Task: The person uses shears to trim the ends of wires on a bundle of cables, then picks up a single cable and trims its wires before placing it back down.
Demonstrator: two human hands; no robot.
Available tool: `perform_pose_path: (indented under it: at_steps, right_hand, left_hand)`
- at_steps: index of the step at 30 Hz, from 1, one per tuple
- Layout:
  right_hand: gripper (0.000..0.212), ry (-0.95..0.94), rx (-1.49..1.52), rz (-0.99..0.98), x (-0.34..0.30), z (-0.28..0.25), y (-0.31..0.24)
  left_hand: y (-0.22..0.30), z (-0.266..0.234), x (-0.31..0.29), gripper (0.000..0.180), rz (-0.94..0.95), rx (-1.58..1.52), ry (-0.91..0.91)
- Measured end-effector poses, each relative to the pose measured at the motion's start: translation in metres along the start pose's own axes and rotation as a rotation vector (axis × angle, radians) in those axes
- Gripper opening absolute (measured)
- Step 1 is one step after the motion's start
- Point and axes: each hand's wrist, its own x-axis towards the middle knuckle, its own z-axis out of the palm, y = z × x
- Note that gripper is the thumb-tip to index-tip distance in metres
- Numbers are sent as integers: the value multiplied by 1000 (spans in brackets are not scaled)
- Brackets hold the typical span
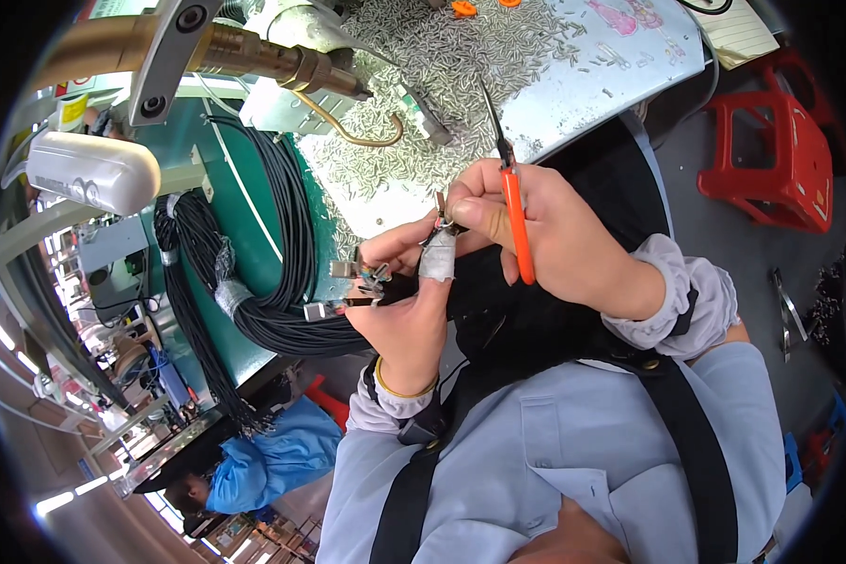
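Note:
My left hand (399, 320) holds several small cable connectors with metal plugs (346, 270) poking out past its fingers; their wires are mostly hidden. White tape (437, 256) wraps its thumb. My right hand (564, 230) grips an orange-handled tool with long, slim dark jaws (516, 221), lying across the palm and pointing away from me. Its thumb and forefinger pinch at a tiny part by the left thumb tip, too small to make out. Both hands meet above my lap, at the table's near edge.
Small silvery metal pieces (461, 56) heap over the white tabletop (583, 103). A brass-coloured machine nozzle (254, 56) and a bent copper tube (352, 136) hang at upper left. Bundled black cables (287, 197) lie left. A red stool (771, 155) stands right; a person in blue (273, 461) sits lower left.

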Motion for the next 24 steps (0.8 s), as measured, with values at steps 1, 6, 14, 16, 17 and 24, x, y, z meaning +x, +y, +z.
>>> perform_pose_path:
  at_steps: [1, 6, 14, 16, 17, 24]
  right_hand:
    - [13, 13, 43, -15, -1, 2, 0]
    - [19, 46, -430, -301, 4, -10, 16]
    - [32, -32, -1114, -261, -8, -19, 15]
    - [31, 3, -1114, -281, -6, -18, 22]
    - [30, 35, -1114, -301, -5, -18, 26]
    - [23, -131, -654, 57, 2, -24, 13]
  left_hand:
    - [-1, -2, 0, 24, -1, 0, -2]
    - [0, -13, 6, 20, -182, -171, -38]
    - [5, -7, 8, 14, -299, -388, -29]
    - [6, -4, 9, 11, -278, -272, -27]
    - [6, -4, 10, 11, -278, -271, -28]
    - [-1, -7, 30, 13, -424, -255, -77]
